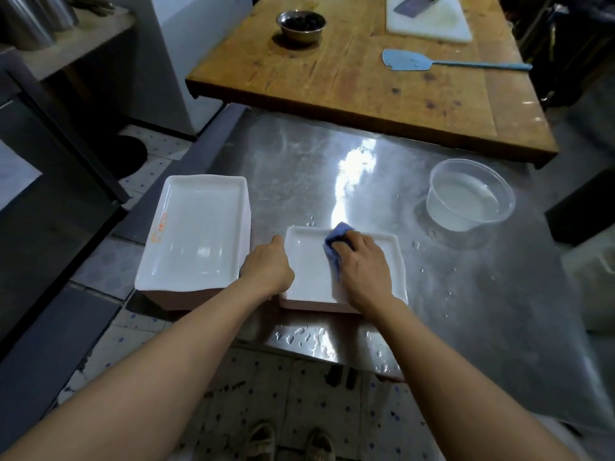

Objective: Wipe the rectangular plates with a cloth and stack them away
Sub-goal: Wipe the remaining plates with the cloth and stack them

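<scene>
Steel desk (449, 294) was seen wet, droplets scattered near its front edge. Wooden desk (349, 81) was butted against the steel desk's far side, sitting higher than it.

Tall plate stack (196, 227) was placed at the steel desk's left front corner, overhanging the edge; white rectangular plates, orange marks along the top plate's left rim. Short plate stack (309, 271) was set just right of the tall plate stack, near the steel desk's front edge; its top plate was the one being wiped.

Clear tub (471, 199) with water was found on the steel desk, right and beyond the short plate stack, well apart from it.

On the wooden desk: white cutting board (429, 24) at the far right with a cleaver (412, 5) on it, blue spatula (416, 61) just in front of the board, small metal bowl (301, 24) at the far left.

Left hand (266, 267) was held at the left rim of the short plate stack; grip clenched over that rim, steadying the top plate. Right hand (361, 264) was pressed down inside the top plate; grip was closed on the blue cloth (336, 242), cloth bunched under the fingers and touching the plate surface toward its far rim.

Shoes (289, 440) were visible on the speckled floor below the steel desk's front edge.
</scene>
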